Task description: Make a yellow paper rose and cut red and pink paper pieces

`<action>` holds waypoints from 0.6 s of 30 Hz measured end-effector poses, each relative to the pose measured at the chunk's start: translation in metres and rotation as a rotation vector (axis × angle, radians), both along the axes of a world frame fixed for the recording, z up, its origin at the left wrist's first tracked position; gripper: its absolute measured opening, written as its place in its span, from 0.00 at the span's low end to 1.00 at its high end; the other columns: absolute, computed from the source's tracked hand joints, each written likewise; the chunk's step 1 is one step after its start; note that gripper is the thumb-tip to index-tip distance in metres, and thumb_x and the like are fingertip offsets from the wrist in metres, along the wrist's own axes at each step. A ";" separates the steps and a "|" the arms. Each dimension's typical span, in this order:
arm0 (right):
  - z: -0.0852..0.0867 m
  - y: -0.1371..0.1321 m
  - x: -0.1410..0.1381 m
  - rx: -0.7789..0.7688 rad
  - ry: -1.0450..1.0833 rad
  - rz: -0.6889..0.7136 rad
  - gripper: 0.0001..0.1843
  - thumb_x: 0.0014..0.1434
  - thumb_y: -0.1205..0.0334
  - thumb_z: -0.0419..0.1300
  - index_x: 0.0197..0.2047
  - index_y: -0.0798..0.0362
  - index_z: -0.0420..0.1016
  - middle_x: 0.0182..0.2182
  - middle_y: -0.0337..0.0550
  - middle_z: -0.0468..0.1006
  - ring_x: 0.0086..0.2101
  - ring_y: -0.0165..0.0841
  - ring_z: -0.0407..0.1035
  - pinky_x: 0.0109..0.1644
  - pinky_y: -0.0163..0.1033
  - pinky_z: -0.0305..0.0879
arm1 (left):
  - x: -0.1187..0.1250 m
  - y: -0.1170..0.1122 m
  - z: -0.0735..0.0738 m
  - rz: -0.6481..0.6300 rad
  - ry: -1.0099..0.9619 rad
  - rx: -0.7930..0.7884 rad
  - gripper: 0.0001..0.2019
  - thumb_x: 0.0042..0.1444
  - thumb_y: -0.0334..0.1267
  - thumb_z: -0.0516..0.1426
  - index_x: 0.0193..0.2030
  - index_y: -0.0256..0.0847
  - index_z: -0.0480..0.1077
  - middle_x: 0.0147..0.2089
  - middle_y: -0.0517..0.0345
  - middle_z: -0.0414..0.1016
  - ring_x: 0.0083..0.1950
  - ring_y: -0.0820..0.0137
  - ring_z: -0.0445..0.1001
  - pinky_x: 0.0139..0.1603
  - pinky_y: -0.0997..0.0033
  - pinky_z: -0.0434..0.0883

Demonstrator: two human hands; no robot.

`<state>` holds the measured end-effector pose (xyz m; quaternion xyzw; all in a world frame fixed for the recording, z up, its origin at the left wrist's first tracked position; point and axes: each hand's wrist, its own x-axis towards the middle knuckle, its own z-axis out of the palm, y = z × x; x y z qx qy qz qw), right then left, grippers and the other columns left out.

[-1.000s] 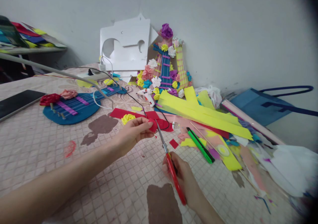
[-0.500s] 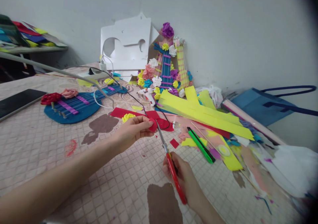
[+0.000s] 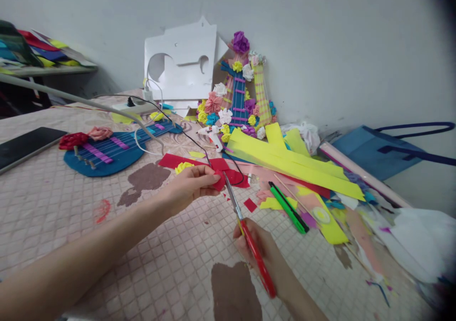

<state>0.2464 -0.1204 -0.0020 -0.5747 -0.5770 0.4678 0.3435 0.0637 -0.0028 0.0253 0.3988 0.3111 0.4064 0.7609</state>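
Grey wall (image 3: 342, 50) behind a worn table (image 3: 171, 269)

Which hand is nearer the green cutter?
Right. The right hand, gripping the scissors, is left of the green cutter and closer to the camera; the left hand, pinching a red piece, is farther left.

left forearm (image 3: 107, 240): bare | right forearm (image 3: 299, 297): bare | hands (image 3: 194, 184): bare

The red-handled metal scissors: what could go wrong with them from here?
The red-handled metal scissors point close to the left hand, which pinches a small red paper-like piece, so a slip might cut the hand. A thin black cable loops near the scissors' tips and could perhaps get snagged.
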 end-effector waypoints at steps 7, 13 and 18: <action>0.000 0.001 0.000 -0.010 -0.035 -0.006 0.12 0.55 0.52 0.56 0.29 0.52 0.61 0.19 0.30 0.54 0.19 0.24 0.49 0.20 0.30 0.48 | -0.001 0.001 -0.001 -0.018 0.014 0.003 0.10 0.46 0.35 0.65 0.28 0.36 0.67 0.27 0.61 0.73 0.28 0.76 0.73 0.35 0.73 0.72; 0.001 0.001 -0.002 -0.013 -0.010 -0.032 0.12 0.54 0.53 0.56 0.27 0.52 0.61 0.20 0.31 0.56 0.21 0.25 0.51 0.22 0.30 0.51 | -0.002 0.000 0.000 -0.019 0.010 0.002 0.10 0.46 0.35 0.65 0.28 0.36 0.67 0.28 0.60 0.73 0.29 0.76 0.73 0.35 0.73 0.71; -0.003 0.001 -0.001 0.056 -0.032 -0.056 0.12 0.53 0.54 0.57 0.26 0.52 0.61 0.20 0.32 0.58 0.22 0.25 0.54 0.23 0.31 0.55 | -0.002 0.000 0.001 -0.020 0.022 0.002 0.10 0.46 0.35 0.65 0.28 0.36 0.68 0.27 0.60 0.73 0.29 0.75 0.73 0.35 0.73 0.71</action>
